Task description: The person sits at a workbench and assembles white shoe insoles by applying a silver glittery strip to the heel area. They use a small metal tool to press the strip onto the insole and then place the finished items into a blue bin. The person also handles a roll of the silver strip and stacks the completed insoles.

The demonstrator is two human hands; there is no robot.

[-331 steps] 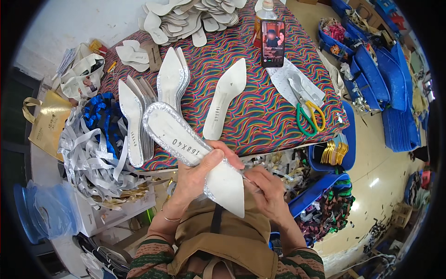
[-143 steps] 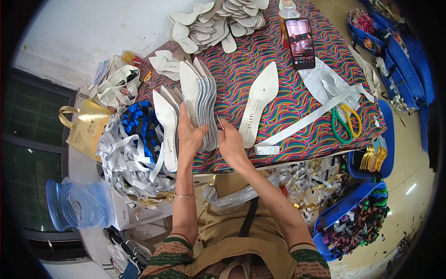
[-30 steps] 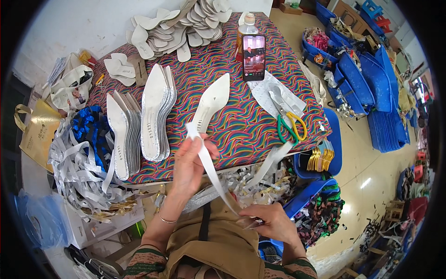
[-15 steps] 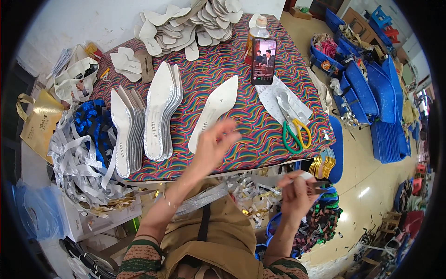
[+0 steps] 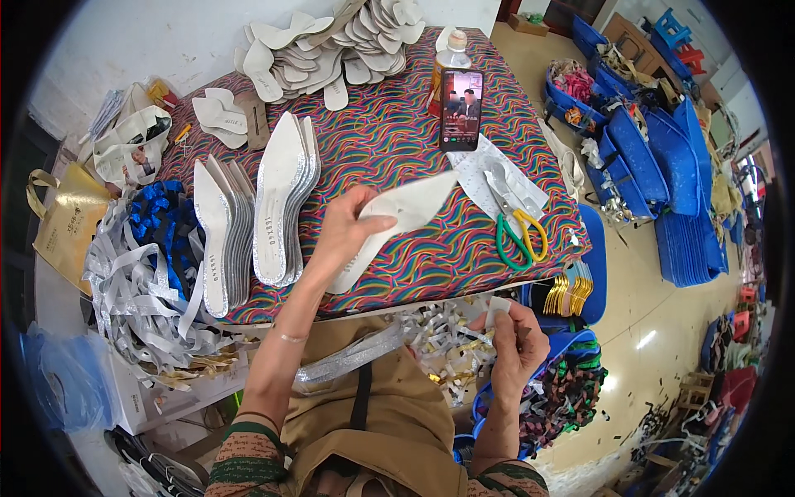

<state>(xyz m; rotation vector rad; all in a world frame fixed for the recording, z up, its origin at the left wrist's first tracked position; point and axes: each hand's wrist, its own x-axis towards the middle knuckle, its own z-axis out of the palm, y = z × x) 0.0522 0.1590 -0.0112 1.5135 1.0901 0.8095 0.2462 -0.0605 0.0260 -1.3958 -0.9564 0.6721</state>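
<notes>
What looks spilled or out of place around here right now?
Dark scraps lie strewn on the floor at right, away from the heaped scraps nearer the right hand, so they look spilled. Nothing looks plainly damaged on the table; the left hand holds a white insole.

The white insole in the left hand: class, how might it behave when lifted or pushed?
The white insole is probably fairly stiff: its pointed end juts beyond the left hand without visible droop. It looks thin and sits in a one-handed grip, so it is likely light. Being flat, it would probably slide on the patterned cloth rather than roll.
</notes>
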